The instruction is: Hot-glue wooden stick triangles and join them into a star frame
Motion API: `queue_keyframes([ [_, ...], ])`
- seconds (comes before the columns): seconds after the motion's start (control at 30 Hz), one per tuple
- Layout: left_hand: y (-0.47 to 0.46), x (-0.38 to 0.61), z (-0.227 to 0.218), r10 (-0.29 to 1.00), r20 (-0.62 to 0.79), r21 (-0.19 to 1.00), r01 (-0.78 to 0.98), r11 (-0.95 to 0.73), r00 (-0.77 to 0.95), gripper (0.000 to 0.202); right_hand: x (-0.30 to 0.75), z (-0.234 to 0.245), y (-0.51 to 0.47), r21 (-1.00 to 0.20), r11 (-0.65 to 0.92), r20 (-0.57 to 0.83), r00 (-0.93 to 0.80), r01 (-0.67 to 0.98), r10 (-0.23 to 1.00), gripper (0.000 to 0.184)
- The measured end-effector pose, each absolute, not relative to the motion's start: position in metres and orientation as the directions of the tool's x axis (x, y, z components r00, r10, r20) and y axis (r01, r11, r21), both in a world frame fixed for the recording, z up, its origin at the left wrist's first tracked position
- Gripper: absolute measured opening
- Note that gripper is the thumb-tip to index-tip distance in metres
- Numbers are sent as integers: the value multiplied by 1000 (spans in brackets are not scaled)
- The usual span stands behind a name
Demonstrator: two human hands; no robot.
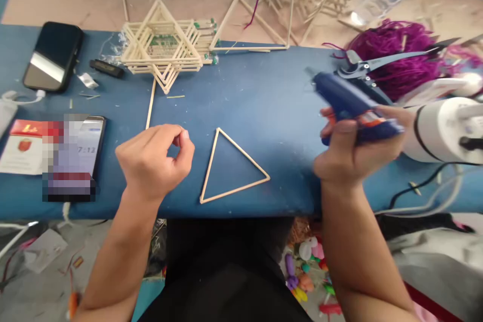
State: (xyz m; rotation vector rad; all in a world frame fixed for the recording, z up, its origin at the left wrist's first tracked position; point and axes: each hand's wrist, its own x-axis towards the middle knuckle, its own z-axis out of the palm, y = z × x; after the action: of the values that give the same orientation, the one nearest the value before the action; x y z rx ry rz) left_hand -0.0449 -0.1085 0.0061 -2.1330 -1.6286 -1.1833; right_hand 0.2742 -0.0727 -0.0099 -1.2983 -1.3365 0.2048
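Note:
My left hand (pixel 158 158) is closed above the blue table, its fingers curled in; anything inside them is hidden. A thin wooden stick (pixel 151 105) runs from the star-shaped stack down behind this hand, and I cannot tell whether the hand touches it. In my right hand (pixel 352 148) is a blue hot glue gun (pixel 347 100) with orange parts, slightly blurred, nozzle pointing up and left. Between the hands lies a flat triangle of three wooden sticks (pixel 241 147), touched by neither hand.
A star-shaped stack of sticks (pixel 162 45) stands at the back left, near a larger stick triangle (pixel 249 48). Purple yarn (pixel 396 60), pliers-like cutters (pixel 366 68) and a white cylindrical device (pixel 433 128) crowd the right. Two phones (pixel 55 58) and a cigarette pack (pixel 24 148) lie left.

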Motion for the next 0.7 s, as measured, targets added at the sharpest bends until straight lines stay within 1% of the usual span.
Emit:
queue_keyframes([
  [0.03, -109, -45, 6, 716, 696, 321, 870, -374, 51, 13, 274, -7, -74, -767, 418, 615, 373, 486, 695, 49],
  [0.1, -115, -46, 7, 731, 681, 368, 843, -392, 42, 14, 278, -3, -83, -767, 512, 639, 390, 386, 663, 44],
  [0.17, -130, -50, 8, 749, 659, 384, 826, -412, 68, 12, 286, -2, -102, -820, 497, 570, 332, 284, 751, 41],
  [0.2, -140, -53, 8, 752, 652, 373, 824, -427, 95, 11, 293, -3, -114, -849, 471, 525, 293, 238, 799, 40],
  [0.23, -151, -55, 8, 766, 632, 368, 826, -426, 113, 10, 300, -4, -127, -885, 417, 459, 235, 206, 857, 38],
  [0.3, -174, -60, 7, 791, 596, 389, 813, -433, 136, 16, 315, -8, -152, -925, 343, 362, 112, 163, 925, 34],
  [0.4, -200, -59, 4, 824, 521, 393, 794, -464, 224, 36, 334, -12, -176, -954, 256, 254, -36, 156, 967, 29],
  [0.5, -214, -50, -1, 832, 492, 341, 823, -455, 256, 55, 344, -15, -179, -936, 270, 245, -135, 226, 960, 25],
  [0.6, -219, -38, -5, 848, 479, 311, 859, -406, 228, 66, 347, -18, -176, -910, 314, 269, -190, 272, 944, 26],
  [0.7, -220, -29, -6, 848, 499, 318, 871, -373, 181, 70, 348, -22, -176, -912, 284, 238, -182, 297, 954, 29],
])
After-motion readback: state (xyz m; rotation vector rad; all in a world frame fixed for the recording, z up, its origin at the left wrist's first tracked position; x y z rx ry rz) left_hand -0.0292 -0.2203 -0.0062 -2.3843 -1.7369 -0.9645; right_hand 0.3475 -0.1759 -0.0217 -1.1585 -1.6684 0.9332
